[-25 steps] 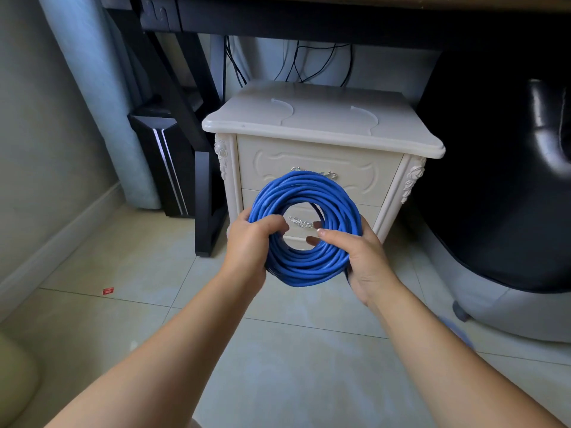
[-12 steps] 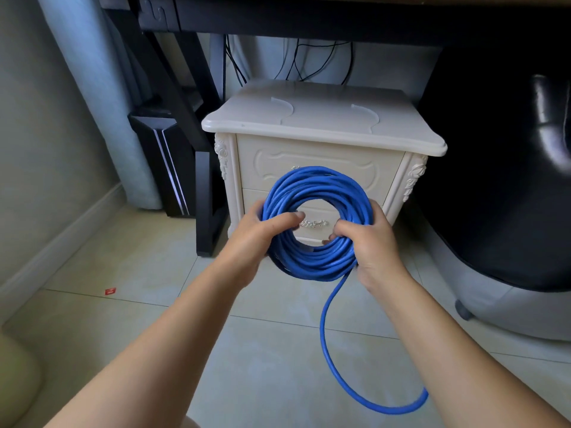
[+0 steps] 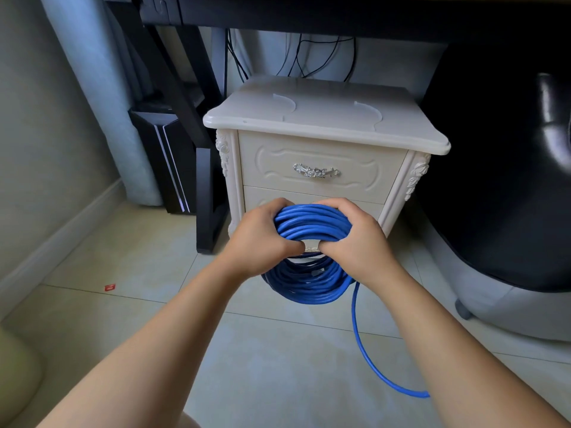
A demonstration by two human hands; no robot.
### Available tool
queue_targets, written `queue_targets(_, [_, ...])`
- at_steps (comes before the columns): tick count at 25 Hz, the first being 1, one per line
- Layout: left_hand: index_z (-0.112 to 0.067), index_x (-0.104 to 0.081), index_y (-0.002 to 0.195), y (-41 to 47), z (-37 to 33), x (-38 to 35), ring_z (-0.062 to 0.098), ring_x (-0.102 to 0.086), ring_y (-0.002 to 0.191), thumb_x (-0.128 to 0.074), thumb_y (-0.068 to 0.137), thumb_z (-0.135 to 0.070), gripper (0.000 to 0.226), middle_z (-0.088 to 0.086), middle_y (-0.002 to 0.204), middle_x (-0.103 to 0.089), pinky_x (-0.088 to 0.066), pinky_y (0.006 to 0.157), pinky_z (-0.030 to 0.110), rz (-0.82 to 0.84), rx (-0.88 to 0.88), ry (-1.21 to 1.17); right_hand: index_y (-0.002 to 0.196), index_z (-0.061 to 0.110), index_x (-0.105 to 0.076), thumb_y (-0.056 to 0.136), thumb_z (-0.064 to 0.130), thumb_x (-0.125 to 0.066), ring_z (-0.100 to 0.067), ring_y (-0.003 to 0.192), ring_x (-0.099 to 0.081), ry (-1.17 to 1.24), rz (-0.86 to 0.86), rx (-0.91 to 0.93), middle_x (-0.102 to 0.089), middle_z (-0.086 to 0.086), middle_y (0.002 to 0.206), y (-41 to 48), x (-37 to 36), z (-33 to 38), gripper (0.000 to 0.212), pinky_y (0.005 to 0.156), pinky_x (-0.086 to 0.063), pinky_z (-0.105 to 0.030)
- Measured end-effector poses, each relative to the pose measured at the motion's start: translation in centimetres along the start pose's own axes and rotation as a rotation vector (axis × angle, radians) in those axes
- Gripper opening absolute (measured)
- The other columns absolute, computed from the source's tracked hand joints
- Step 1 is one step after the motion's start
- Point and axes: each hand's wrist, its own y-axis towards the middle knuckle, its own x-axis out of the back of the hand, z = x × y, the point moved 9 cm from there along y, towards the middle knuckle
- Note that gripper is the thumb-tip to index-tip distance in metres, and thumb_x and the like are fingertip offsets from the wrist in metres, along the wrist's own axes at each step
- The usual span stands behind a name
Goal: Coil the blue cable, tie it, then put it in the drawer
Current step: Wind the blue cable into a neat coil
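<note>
your left hand (image 3: 262, 239) and your right hand (image 3: 355, 239) both grip the blue cable (image 3: 309, 223), curled round its coil in front of the lower drawer (image 3: 364, 206). one loose end hangs down to the floor (image 3: 278, 350).

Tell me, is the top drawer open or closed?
Closed. The top drawer sits flush with the cabinet front, and no gap shows its inside. The left hand and right hand grip the blue cable.
</note>
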Motion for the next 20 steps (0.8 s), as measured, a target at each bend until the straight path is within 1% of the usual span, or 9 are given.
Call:
queue_targets(3, [-0.021,-0.065,0.093,0.2,0.5,0.3,0.011,-0.057,0.057,-0.073,0.062,-0.004,0.036,-0.006,0.069,-0.064,-0.047,0.059,0.027,-0.050,0.065,-0.166,0.110,0.039,-0.061,0.070,0.002,-0.072,-0.006,0.076,-0.065,0.117,-0.102,-0.033,-0.067,0.013,0.096,0.0,1.0,-0.5,0.055,0.066,-0.052,-0.021])
queue_targets(5, [-0.019,-0.066,0.092,0.2,1.3,0.5,0.014,-0.053,0.057,-0.071,0.057,-0.009,0.037,-0.006,0.065,-0.059,-0.045,0.061,0.030,-0.103,0.141,-0.319,0.110,0.035,-0.062,0.074,0.007,-0.076,-0.004,0.081,-0.066,0.257,-0.161,-0.090,-0.069,0.013,0.098,0.0,1.3,-1.4,0.048,0.069,-0.051,-0.018])
queue_targets(6, [-0.019,-0.067,0.092,0.3,1.7,0.5,0.015,-0.052,0.058,-0.070,0.055,-0.011,0.038,-0.007,0.064,-0.058,-0.045,0.062,0.031,-0.132,0.176,-0.388,0.109,0.033,-0.063,0.075,0.009,-0.077,-0.004,0.084,-0.067,0.328,-0.184,-0.121,-0.070,0.013,0.097,0.0,1.4,-2.0,0.044,0.073,-0.052,-0.019])
queue_targets(9, [-0.019,-0.068,0.092,0.2,2.2,0.3,0.017,-0.053,0.062,-0.071,0.054,-0.013,0.039,-0.005,0.065,-0.059,-0.044,0.066,0.034,-0.171,0.228,-0.507,0.104,0.033,-0.065,0.077,0.009,-0.077,-0.007,0.088,-0.068,0.440,-0.233,-0.179,-0.072,0.011,0.095,-0.4,1.2,-3.1,0.038,0.081,-0.054,-0.027])
queue_targets(11, [-0.017,-0.067,0.093,0.0,2.2,0.0,0.017,-0.052,0.062,-0.071,0.055,-0.011,0.039,-0.005,0.064,-0.058,-0.044,0.066,0.033,-0.169,0.232,-0.553,0.106,0.030,-0.065,0.077,0.008,-0.077,-0.010,0.091,-0.069,0.483,-0.234,-0.189,-0.073,0.008,0.098,-0.4,1.1,-3.3,0.038,0.085,-0.054,-0.030])
queue_targets(13, [-0.017,-0.065,0.086,-0.1,2.4,0.1,0.018,-0.050,0.061,-0.070,0.056,-0.011,0.032,-0.004,0.064,-0.055,-0.042,0.065,0.034,-0.190,0.252,-0.589,0.110,0.025,-0.066,0.077,0.008,-0.077,-0.016,0.095,-0.070,0.576,-0.216,-0.211,-0.073,0.001,0.102,-0.3,1.0,-3.8,0.039,0.091,-0.054,-0.034])
queue_targets(16, [-0.016,-0.061,0.078,-0.4,2.8,0.2,0.021,-0.046,0.065,-0.068,0.057,-0.011,0.023,0.003,0.065,-0.051,-0.038,0.064,0.036,-0.248,0.305,-0.683,0.111,0.022,-0.066,0.076,0.011,-0.076,-0.027,0.103,-0.069,0.714,-0.179,-0.261,-0.072,-0.009,0.107,-0.5,-0.1,-4.4,0.038,0.100,-0.051,-0.045])
queue_targets(18, [-0.014,-0.059,0.079,-0.8,3.2,0.0,0.022,-0.046,0.067,-0.066,0.058,-0.010,0.022,0.007,0.068,-0.050,-0.038,0.064,0.036,-0.293,0.339,-0.772,0.107,0.021,-0.066,0.078,0.009,-0.073,-0.034,0.106,-0.067,0.796,-0.174,-0.303,-0.072,-0.008,0.104,-0.8,-1.1,-4.9,0.032,0.101,-0.048,-0.053])
queue_targets(20, [-0.012,-0.059,0.084,-1.2,3.4,-0.7,0.022,-0.046,0.068,-0.067,0.062,-0.010,0.023,0.009,0.072,-0.049,-0.039,0.063,0.035,-0.314,0.360,-0.822,0.104,0.020,-0.066,0.078,0.008,-0.073,-0.034,0.104,-0.068,0.839,-0.200,-0.346,-0.072,-0.007,0.100,-1.0,-1.6,-5.4,0.030,0.098,-0.050,-0.051])
